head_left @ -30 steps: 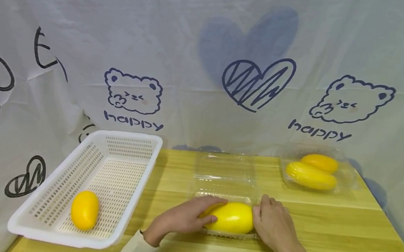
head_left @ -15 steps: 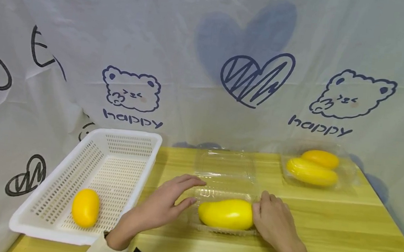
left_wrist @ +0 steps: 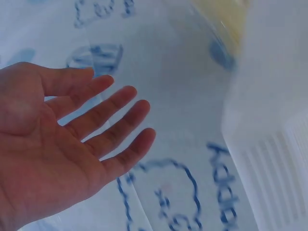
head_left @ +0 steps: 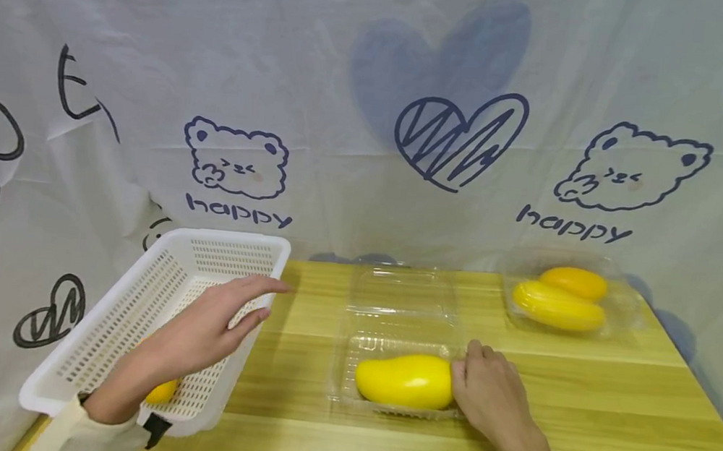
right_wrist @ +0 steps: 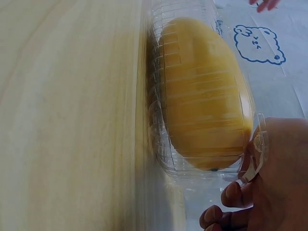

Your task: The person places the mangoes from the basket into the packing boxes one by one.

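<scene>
My left hand (head_left: pixel 197 333) is over the white slotted basket (head_left: pixel 230 236), fingers extended and holding nothing. The left wrist view shows its bare palm (left_wrist: pixel 43 154) and spread fingers. Partly hidden under that arm, an orange-yellow mango (head_left: pixel 162 392) lies in the basket. In front of me, a lidded clear plastic container (head_left: pixel 404 293) stands with its lid laid back. One yellow mango (head_left: pixel 405 380) rests along its near side. My right hand (head_left: pixel 493 401) pinches the container's right edge between thumb and fingers, as the right wrist view shows close up.
At the back right of the wooden table (head_left: pixel 613 395) is another clear container (head_left: pixel 617 319) with two mangoes (head_left: pixel 556 306) inside. A printed cloth (head_left: pixel 343 144) hangs behind the table and along its sides.
My left hand has let go of the mango in the clear container and swung left to above the basket. The right hand keeps its place at the container's edge.
</scene>
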A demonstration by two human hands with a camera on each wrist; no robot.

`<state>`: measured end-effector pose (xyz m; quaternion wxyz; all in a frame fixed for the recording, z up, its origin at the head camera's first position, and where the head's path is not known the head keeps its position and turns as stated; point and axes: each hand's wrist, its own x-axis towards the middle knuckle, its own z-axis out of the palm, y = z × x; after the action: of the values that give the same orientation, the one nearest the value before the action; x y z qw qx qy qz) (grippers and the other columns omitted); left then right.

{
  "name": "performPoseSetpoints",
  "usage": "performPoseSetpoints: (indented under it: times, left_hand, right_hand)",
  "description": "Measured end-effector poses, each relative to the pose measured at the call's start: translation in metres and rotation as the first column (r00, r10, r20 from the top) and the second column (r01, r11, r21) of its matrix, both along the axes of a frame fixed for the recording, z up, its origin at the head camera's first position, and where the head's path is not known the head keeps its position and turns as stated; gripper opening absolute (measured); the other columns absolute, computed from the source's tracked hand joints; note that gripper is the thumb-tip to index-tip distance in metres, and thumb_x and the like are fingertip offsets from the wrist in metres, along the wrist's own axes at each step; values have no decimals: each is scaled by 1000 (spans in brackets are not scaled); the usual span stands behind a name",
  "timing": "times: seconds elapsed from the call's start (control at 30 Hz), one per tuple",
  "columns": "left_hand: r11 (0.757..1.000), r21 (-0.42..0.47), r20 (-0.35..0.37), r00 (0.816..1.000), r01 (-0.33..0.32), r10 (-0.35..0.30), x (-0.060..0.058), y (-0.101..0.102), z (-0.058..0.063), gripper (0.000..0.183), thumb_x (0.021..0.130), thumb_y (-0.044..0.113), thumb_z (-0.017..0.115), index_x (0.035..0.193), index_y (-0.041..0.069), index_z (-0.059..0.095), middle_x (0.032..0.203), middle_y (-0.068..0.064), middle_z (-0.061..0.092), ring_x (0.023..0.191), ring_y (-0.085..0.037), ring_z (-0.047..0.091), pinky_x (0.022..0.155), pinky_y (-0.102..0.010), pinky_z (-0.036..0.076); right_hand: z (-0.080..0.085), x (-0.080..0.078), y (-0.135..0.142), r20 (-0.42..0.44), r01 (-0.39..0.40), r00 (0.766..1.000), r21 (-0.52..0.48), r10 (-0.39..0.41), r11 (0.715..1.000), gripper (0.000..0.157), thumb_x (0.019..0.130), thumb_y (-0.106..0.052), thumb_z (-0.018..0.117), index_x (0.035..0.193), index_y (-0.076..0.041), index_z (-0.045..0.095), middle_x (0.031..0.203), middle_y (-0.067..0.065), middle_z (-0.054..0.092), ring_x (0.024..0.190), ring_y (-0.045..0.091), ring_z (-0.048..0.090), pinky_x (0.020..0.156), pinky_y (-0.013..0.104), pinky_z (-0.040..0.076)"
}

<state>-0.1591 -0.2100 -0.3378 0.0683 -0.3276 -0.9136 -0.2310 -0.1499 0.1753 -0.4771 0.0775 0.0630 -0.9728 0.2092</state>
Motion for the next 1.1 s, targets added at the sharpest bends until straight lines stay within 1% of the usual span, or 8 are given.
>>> performPoseSetpoints:
  times: [0.27, 0.4, 0.5, 0.67, 0.77, 0.93, 1.03, 1.1]
  left_hand:
    - [997, -17, -31, 997, -73, 72, -10, -46, -2, 36, 101, 5, 62, 137, 3, 61, 136, -15, 64, 127, -39, 57, 105, -59, 44]
    - [992, -59, -5, 994, -112, 112, -15, -66, -5, 33, 105, 13, 59, 136, 2, 61, 136, -18, 63, 127, -42, 56, 104, -62, 43]
    - [985, -95, 25, 989, -145, 148, -19, -80, -6, 34, 108, 19, 53, 137, 1, 60, 137, -22, 61, 128, -45, 53, 105, -65, 40]
    - [975, -132, 36, 982, -179, 185, -27, -99, -7, 37, 111, 21, 45, 137, -3, 59, 137, -27, 59, 129, -49, 51, 105, -68, 37]
    - [968, -159, 45, 978, -194, 203, -31, -109, -8, 37, 111, 21, 45, 135, -3, 60, 135, -26, 60, 128, -50, 52, 105, -68, 38]
    - [954, -197, 100, 963, -227, 250, -42, -127, -12, 39, 110, 25, 50, 133, -4, 61, 135, -29, 58, 124, -51, 52, 101, -71, 41]
    - [947, -217, 139, 952, -238, 272, -48, -138, -13, 40, 107, 27, 56, 133, -3, 61, 136, -32, 56, 118, -51, 55, 94, -70, 46]
    - [943, -241, 174, 946, -228, 273, -51, -144, -15, 41, 105, 28, 61, 133, -3, 62, 137, -33, 55, 114, -49, 58, 90, -67, 50]
  right_hand:
    - [1, 0, 1, 2, 3, 1000, 14, -3, 1000, 22, 100, -14, 46, 79, -8, 48, 69, 6, 44, 62, 23, 41, 62, 39, 40]
    - [1, 1, 1, 4, 5, 1000, 26, -6, 1000, 22, 100, -14, 47, 80, -8, 48, 70, 6, 45, 62, 23, 42, 63, 40, 41]
    - [1, 1, 0, -2, 4, 1000, 34, -4, 999, 22, 100, -15, 47, 80, -8, 48, 71, 6, 45, 63, 22, 41, 62, 39, 39]
    - [1, 1, -1, -17, 13, 1000, 42, -12, 999, 22, 100, -15, 47, 79, -8, 49, 70, 5, 44, 63, 22, 41, 61, 36, 36]
    - [1, 1, -1, -15, 19, 1000, 42, -18, 999, 22, 100, -15, 47, 79, -8, 49, 71, 5, 44, 63, 22, 40, 61, 36, 35]
    - [0, 1, -1, -50, 15, 999, 40, -13, 999, 23, 99, -13, 47, 76, -9, 46, 69, 5, 42, 62, 22, 39, 61, 36, 36]
    - [0, 1, -1, -56, 9, 998, 41, -6, 999, 23, 99, -13, 48, 77, -9, 46, 69, 5, 42, 62, 22, 40, 62, 37, 37]
    - [0, 1, -1, -49, 8, 999, 42, -6, 999, 23, 99, -14, 47, 77, -9, 47, 69, 5, 42, 62, 22, 40, 62, 37, 37]
